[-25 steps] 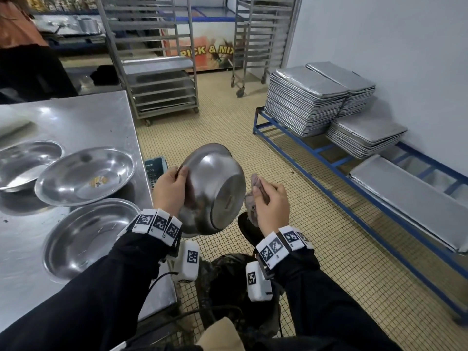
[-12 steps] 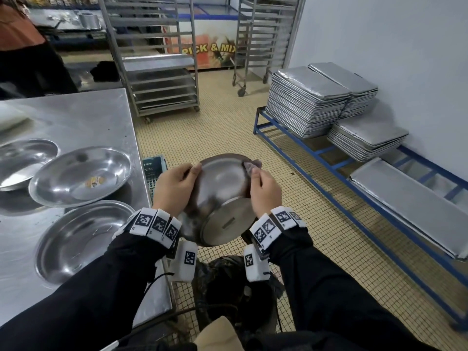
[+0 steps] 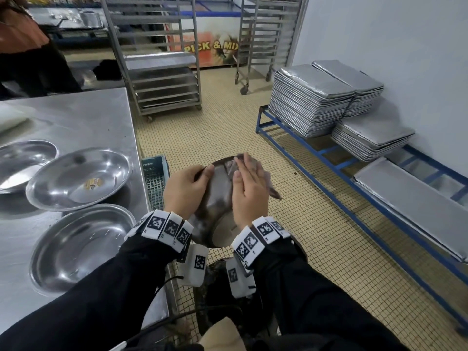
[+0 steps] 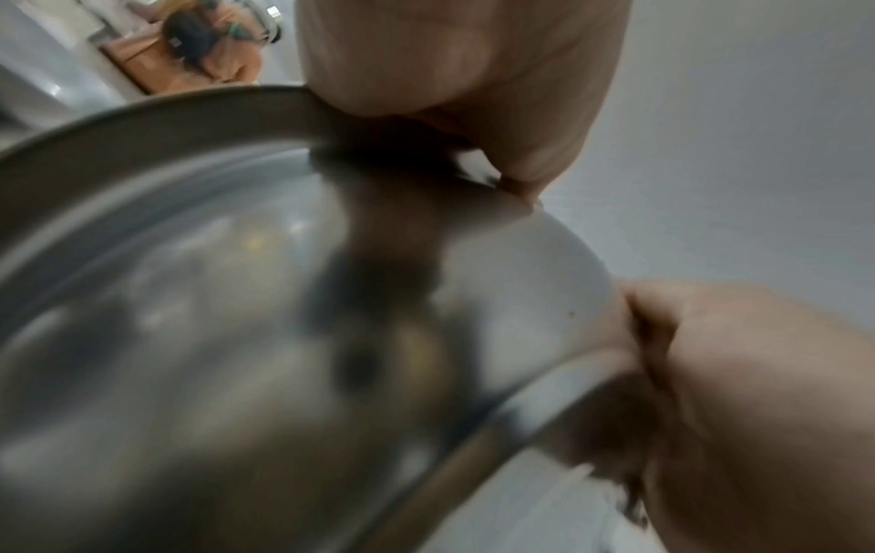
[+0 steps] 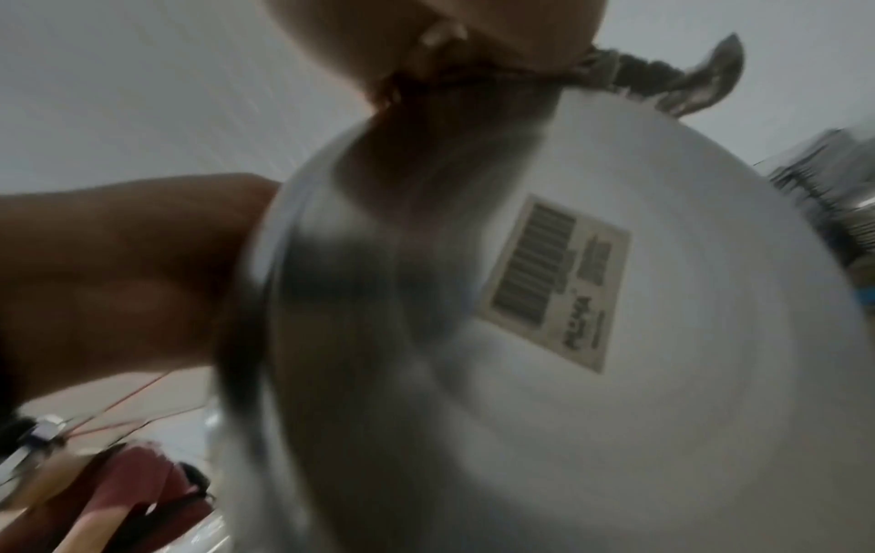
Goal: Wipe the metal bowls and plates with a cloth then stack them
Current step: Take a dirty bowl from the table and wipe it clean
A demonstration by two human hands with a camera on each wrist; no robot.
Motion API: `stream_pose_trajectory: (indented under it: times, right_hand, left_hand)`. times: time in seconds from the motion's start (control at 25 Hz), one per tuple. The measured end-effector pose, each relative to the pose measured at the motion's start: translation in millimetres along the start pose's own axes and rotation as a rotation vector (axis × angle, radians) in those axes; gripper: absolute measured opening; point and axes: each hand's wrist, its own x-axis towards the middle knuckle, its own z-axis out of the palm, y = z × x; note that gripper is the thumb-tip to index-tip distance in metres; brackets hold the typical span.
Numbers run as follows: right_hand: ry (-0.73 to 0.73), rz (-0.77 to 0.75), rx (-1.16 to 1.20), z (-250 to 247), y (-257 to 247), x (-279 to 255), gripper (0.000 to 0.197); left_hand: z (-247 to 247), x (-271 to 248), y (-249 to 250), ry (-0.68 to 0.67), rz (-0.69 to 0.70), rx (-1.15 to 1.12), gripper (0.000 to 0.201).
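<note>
I hold a metal bowl tilted over the floor, its base toward me. My left hand grips its left rim, thumb on the outside. My right hand lies flat on the bowl's outer wall and presses a grey cloth against it with straight fingers. In the right wrist view the bowl's base carries a barcode label, and the cloth sticks out past the far edge. The left wrist view shows the bowl blurred. Three shallow metal plates lie on the steel table.
A blue crate sits by the table's edge. A low blue rack with stacks of baking trays runs along the right wall. Wheeled tray racks stand at the back. A person is at the far left.
The bowl turned from side-on to base toward me. My right hand came from beside it onto its outer wall and slid the cloth up toward the far rim.
</note>
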Motion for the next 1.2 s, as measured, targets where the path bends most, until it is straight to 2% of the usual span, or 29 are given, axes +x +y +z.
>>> stream_pose_trajectory:
  times: [0.12,0.2,0.24,0.4,0.52,0.6,0.68,0.76,0.8,0.88,0.92,1.04,1.2]
  right_hand:
    - [-0.018,0.255,0.187,-15,12,9,0.045]
    - [-0.057,0.448,0.382,-24,33,9,0.041]
    - [-0.061,0.476,0.411,-29,45,8,0.038]
    - [-0.114,0.426,0.402,-35,75,1,0.018]
    - [-0.071,0.365,0.359,-30,83,-2,0.013]
    - [-0.066,0.306,0.264,-22,82,-3,0.01]
    - [-0.142,0.24,0.131,-14,72,-2,0.008]
    - [-0.199,0.096,-0.077,-8,60,0,0.013]
    - [-0.208,0.008,-0.166,-6,56,2,0.016]
    - [-0.21,-0.104,-0.25,-1,51,5,0.02]
    - [-0.219,-0.121,-0.251,1,48,6,0.021]
    - [-0.211,-0.11,-0.154,5,42,5,0.025]
    - [0.052,-0.101,0.096,7,36,-16,0.037]
  left_hand:
    - [1,1,-9,-0.017,-0.024,-0.065,0.042]
    - [-1,3,-16,0.022,-0.081,-0.205,0.038]
    - [-2,4,-20,0.041,-0.116,-0.289,0.036]
    - [-2,3,-37,-0.022,-0.197,-0.446,0.031]
    - [2,3,-50,-0.096,-0.226,-0.382,0.019]
    - [5,4,-52,-0.17,-0.199,-0.333,0.015]
    - [10,3,-49,-0.243,-0.168,-0.372,0.027]
    - [17,0,-43,-0.296,-0.091,-0.312,0.026]
    - [20,-1,-43,-0.304,-0.018,-0.196,0.024]
    - [24,-1,-41,-0.238,0.134,0.095,0.022]
    - [24,1,-41,-0.176,0.166,0.178,0.021]
    - [18,7,-40,-0.068,0.202,0.207,0.024]
    - [11,13,-35,0.023,0.174,0.243,0.031]
